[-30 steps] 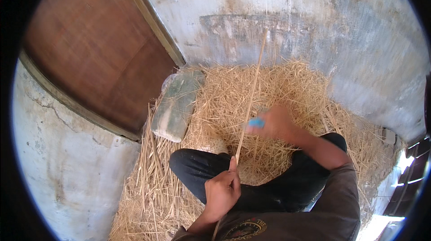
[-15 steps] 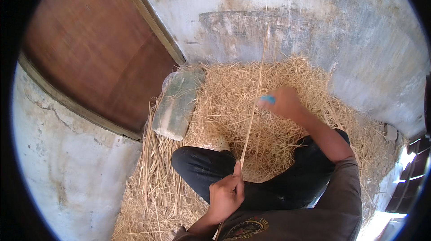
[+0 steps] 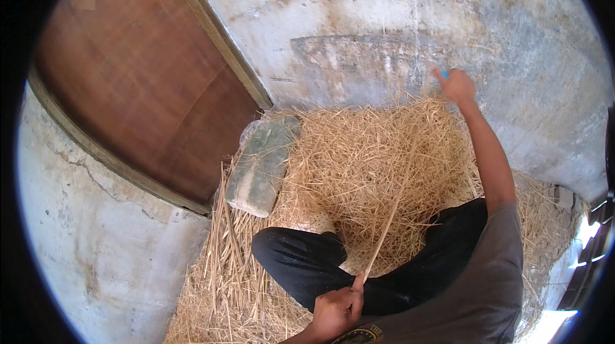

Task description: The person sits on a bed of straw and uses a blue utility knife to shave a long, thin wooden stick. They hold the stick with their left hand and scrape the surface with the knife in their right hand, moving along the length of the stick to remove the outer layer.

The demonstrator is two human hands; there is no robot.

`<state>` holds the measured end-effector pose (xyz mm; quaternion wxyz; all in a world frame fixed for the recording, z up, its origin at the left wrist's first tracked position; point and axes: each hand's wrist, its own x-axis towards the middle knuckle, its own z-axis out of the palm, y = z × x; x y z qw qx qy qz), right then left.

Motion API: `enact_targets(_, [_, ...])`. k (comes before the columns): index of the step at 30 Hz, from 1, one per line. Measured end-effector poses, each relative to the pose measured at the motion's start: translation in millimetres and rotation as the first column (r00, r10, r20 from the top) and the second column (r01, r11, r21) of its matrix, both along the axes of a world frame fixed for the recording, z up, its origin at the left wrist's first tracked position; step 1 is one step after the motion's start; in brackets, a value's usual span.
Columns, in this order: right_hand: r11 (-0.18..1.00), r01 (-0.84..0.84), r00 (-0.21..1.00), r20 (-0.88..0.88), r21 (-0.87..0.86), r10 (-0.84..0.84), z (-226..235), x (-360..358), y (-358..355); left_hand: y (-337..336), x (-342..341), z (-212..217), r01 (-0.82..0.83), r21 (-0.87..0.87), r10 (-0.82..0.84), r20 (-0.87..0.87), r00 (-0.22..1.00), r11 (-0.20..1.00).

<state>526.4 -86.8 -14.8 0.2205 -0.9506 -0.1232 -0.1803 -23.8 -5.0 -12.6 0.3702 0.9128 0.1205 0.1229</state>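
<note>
My left hand (image 3: 335, 313) is closed round the near end of a long, thin, pale strip (image 3: 389, 221) that looks like split bamboo or cane. From my lap the strip slants up and to the right over the shavings, and its far end blends into them. At the end of my stretched arm, my right hand (image 3: 459, 88) is closed on a small blue object (image 3: 444, 75), perhaps a tool handle. Its working part cannot be made out. The right hand is apart from the visible strip, in front of the wall.
A deep heap of straw-like shavings (image 3: 378, 145) lies before my crossed legs (image 3: 301, 257). To the left are a worn greenish block (image 3: 259, 168) and long loose strips (image 3: 221, 273). A stained wall (image 3: 359, 17) stands behind, with a brown panel (image 3: 147, 88) at the left.
My right hand has swung away from me, up and to the right, with the blue object. The strip now leans further right. The view has shifted slightly.
</note>
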Motion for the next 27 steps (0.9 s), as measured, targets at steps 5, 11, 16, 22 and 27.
enact_targets(5, [0.990,0.101,0.974,-0.214,0.101,-0.078,-22.7,12.0,-44.0,11.6,0.3,-19.1,-0.061,-0.265,0.068,0.018,0.998,0.962])
enact_targets(11, [0.817,-0.575,0.774,-0.295,0.041,0.559,-12.3,-181.2,14.9,26.5,42.1,-3.8,-0.250,-0.767,0.258,-0.114,0.959,0.591])
enact_targets(16, [0.610,-0.791,0.597,-0.153,0.053,0.787,15.2,-257.4,12.2,29.7,61.8,3.4,-0.170,-0.814,0.263,-0.023,0.965,0.555])
enact_targets(22, [0.589,-0.808,0.583,-0.106,0.031,0.806,4.3,-266.0,28.3,29.6,52.5,4.3,-0.156,-0.659,0.263,0.065,0.963,0.736])
enact_targets(27, [0.530,-0.847,0.531,-0.022,-0.047,0.847,-8.2,-271.0,36.6,32.9,48.2,3.2,-0.191,-0.655,0.280,0.034,0.959,0.731])
